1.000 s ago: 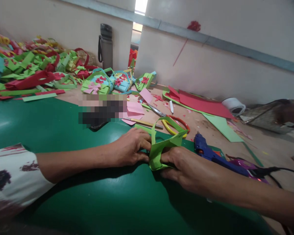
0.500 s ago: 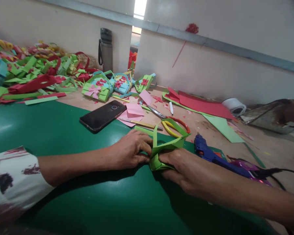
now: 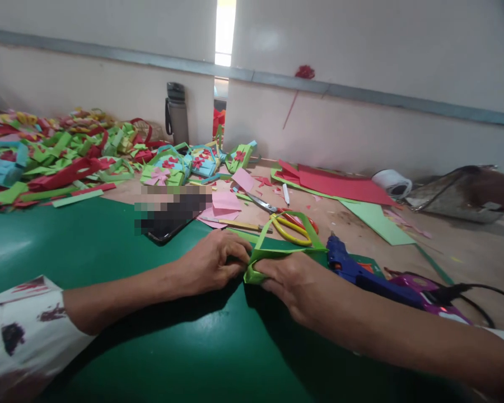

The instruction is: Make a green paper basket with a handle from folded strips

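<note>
A small green paper basket (image 3: 253,275) with a looped strip handle stands on the green mat (image 3: 163,347), between my hands. My left hand (image 3: 220,262) pinches its left edge with bent fingers. My right hand (image 3: 292,278) grips the near side, the thumb and fingers closed on the paper and hiding much of the body. Just beyond the handle lie scissors (image 3: 293,229) with yellow and red grips. A blue glue gun (image 3: 365,274) rests to the right of my right hand.
A phone (image 3: 178,215), partly pixelated, lies beyond my left hand near pink paper (image 3: 222,206) and a yellow cutter (image 3: 235,225). Finished paper baskets (image 3: 163,174) and a heap of coloured paper pieces (image 3: 67,148) fill the back left. Red sheets (image 3: 340,184) and a bottle (image 3: 177,117) stand farther back.
The view has tilted upward a little. My right hand has shifted left and covers more of the basket, whose rim now looks flatter. Both hands keep their hold.
</note>
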### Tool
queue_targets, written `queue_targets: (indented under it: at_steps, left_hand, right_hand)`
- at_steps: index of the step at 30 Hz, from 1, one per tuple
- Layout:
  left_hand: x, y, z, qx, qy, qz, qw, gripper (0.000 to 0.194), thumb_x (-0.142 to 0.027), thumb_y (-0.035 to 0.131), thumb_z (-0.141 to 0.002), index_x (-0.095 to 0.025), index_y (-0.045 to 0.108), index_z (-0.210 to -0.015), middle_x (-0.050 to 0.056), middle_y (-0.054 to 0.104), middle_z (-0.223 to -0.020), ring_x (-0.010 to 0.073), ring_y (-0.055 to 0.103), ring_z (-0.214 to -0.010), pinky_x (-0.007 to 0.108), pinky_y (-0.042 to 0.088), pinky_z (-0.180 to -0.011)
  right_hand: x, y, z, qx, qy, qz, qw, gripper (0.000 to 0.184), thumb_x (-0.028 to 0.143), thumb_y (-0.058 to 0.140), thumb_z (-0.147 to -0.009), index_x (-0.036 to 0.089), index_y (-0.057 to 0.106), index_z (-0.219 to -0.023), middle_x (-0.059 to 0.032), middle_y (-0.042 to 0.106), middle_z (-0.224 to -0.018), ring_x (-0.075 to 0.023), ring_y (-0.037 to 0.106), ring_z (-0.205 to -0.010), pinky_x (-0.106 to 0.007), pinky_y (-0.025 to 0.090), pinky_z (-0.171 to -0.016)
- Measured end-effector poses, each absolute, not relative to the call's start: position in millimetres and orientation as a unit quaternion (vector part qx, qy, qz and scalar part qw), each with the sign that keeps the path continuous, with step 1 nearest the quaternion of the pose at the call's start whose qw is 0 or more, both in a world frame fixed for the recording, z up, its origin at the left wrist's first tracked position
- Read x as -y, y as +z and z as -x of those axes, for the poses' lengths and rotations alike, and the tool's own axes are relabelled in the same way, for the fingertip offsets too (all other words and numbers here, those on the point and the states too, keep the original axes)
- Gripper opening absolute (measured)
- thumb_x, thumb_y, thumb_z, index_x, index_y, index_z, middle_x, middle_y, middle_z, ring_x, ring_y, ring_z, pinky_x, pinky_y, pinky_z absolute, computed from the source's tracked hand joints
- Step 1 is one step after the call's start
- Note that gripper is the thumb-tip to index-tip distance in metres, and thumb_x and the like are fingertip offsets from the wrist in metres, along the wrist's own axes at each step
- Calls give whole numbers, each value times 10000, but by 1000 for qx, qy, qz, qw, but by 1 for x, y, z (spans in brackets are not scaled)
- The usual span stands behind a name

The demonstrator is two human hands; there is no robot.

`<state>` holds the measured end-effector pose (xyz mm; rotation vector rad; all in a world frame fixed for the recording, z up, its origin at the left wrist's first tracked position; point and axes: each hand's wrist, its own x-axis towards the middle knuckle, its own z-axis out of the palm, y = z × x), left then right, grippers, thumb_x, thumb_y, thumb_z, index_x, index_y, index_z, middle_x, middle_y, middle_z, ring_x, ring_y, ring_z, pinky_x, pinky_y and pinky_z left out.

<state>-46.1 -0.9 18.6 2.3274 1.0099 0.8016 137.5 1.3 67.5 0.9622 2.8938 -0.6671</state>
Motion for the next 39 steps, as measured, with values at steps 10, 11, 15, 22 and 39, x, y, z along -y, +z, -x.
queue_targets:
  at_steps: [10, 11, 15, 22, 39]
  left_hand:
    - [-2, 16, 47, -374, 305, -849, 216, 173, -82, 531, -764, -168, 647, -668, 17, 626, -696, 161, 591, -781, 264, 465, -751]
    - [-3, 16, 46, -372, 306, -849, 216, 177, -84, 528, -769, -165, 649, -668, 19, 629, -698, 159, 594, -777, 263, 466, -748]
    - [-1, 19, 48, -392, 302, -846, 199, 169, -96, 543, -765, -158, 649, -649, 27, 658, -742, 151, 602, -751, 257, 468, -729]
    - [27, 41, 42, -468, 376, -795, 81, 136, -144, 527, -816, -137, 657, -775, 33, 671, -701, 132, 593, -610, 231, 444, -599]
    - [30, 41, 21, -537, 247, -787, 178, 224, -190, 457, -803, -138, 665, -738, 1, 637, -588, 109, 568, -483, 174, 391, -462]
  right_hand:
    - [-5, 73, -146, -919, -137, -367, 43, 48, 149, 540, -795, 174, 579, -782, -19, 578, -695, -142, 510, -629, -247, 284, -543]
    - [-4, 72, -149, -918, -134, -372, 37, 58, 153, 536, -802, 174, 590, -804, -33, 607, -728, -154, 541, -665, -248, 298, -558]
    - [-3, 68, -156, -906, -99, -408, 51, 113, 155, 496, -838, 163, 601, -796, -55, 649, -700, -177, 594, -660, -257, 299, -551]
    - [-3, 64, -156, -913, -56, -402, 42, 99, 162, 517, -829, 168, 604, -783, -61, 675, -667, -196, 633, -632, -259, 272, -504]
    - [5, 82, -199, -902, -58, -370, -215, 130, 166, 544, -857, 143, 656, -919, -62, 693, -838, -170, 622, -752, -259, 401, -658]
